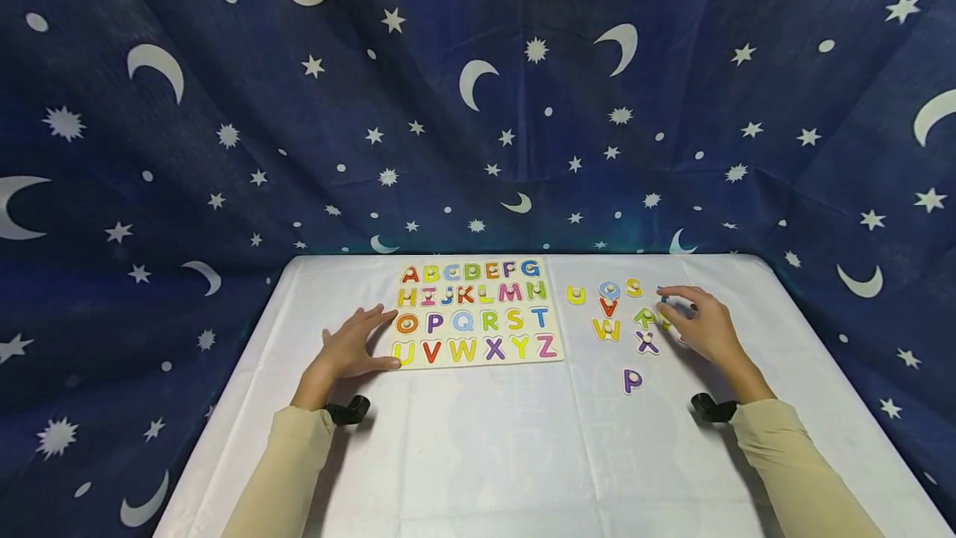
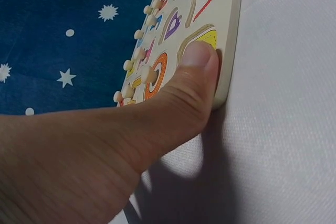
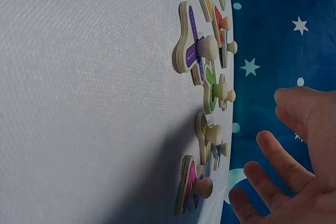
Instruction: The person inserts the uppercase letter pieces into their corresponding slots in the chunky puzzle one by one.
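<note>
Head view: your left grip (image 1: 349, 349) spreads over the near-left corner of the puzzle board (image 1: 411, 338), its thumb on the U slot, clamped on nothing. Your right grip (image 1: 702, 324) hovers over the loose letters on the desk (image 1: 463, 455), finger and thumb apart, with nothing visible between them. Beneath it, the right wrist view shows a blue letter (image 3: 218, 156) close beside a yellow letter (image 3: 203, 140). That crowding is your main risk: a slightly off-line pinch could snag the wrong knob or knock a neighbour. The green R (image 1: 644, 319) lies turned, so it could jam if fitted unrotated. Your thumb also blocks the U slot; lifting it could let the board slide. You have 1 board, 15 knobbed letters seated (A to O), 11 bare slots and 11 loose letters, 1 partly hidden.
</note>
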Action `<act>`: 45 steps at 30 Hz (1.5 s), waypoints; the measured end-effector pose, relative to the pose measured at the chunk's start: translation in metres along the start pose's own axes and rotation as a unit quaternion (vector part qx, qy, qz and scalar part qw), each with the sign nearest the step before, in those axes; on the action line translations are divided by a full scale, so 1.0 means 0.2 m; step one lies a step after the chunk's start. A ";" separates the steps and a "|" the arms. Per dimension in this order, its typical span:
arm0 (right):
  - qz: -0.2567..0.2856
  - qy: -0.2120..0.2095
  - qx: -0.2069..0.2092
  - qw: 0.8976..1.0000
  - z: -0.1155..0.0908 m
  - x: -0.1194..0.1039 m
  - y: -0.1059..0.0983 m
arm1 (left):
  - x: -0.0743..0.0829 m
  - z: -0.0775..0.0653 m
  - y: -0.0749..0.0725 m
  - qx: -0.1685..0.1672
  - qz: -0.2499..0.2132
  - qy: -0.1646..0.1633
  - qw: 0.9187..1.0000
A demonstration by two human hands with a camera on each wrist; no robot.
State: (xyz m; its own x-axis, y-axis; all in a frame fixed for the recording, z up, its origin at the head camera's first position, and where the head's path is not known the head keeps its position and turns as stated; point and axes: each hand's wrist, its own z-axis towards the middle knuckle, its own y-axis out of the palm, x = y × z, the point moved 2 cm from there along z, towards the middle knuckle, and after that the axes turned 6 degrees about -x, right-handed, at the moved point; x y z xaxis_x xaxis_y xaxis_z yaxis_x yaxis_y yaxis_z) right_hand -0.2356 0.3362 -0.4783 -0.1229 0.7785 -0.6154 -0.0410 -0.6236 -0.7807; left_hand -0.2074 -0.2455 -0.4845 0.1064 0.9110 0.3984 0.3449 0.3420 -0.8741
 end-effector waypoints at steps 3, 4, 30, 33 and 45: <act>0.001 0.006 -0.003 1.000 0.00 -0.01 0.00 | 0.00 0.00 0.00 0.002 -0.001 0.004 1.000; 0.000 0.006 -0.003 1.000 0.00 -0.01 -0.01 | 0.00 0.00 0.00 0.002 -0.001 0.005 1.000; 0.008 -0.022 -0.011 1.000 -0.02 0.00 -0.01 | 0.00 0.01 0.00 0.002 -0.002 0.009 1.000; 0.009 -0.068 -0.005 0.998 -0.08 -0.03 0.01 | 0.00 0.01 0.00 0.002 -0.003 0.007 1.000; 0.012 -0.143 -0.116 0.983 -0.32 -0.13 0.14 | -0.01 0.01 0.00 0.000 -0.002 0.004 1.000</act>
State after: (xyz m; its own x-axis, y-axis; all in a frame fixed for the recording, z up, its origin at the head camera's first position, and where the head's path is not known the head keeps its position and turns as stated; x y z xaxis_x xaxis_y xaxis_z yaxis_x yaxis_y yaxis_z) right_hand -0.1706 0.3031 -0.4923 -0.3959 0.6908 -0.6050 0.1890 -0.5834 -0.7899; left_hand -0.2095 -0.2464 -0.4852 0.1136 0.9077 0.4039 0.3450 0.3452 -0.8728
